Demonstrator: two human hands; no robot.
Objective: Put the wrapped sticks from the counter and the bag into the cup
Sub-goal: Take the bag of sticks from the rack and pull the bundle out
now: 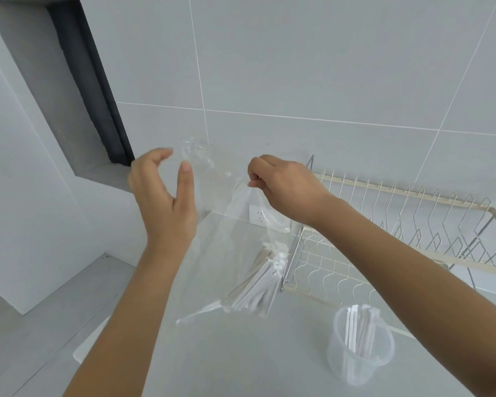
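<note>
The clear bag [229, 224] is so transparent that its upper edge fades into the wall, and whether the left hand [163, 196] touches it cannot be told. The dish rack [384, 239] is cut off by the right edge, and the right forearm hides part of it. The sticks in the cup [358, 345] are perhaps a dozen, too blurred to count.

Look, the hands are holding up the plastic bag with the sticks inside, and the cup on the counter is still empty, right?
Not quite. The cup is not empty: the head view shows several wrapped sticks already standing in it. The rest is right: the hands hold up the plastic bag, with more sticks lying at its bottom.
</note>
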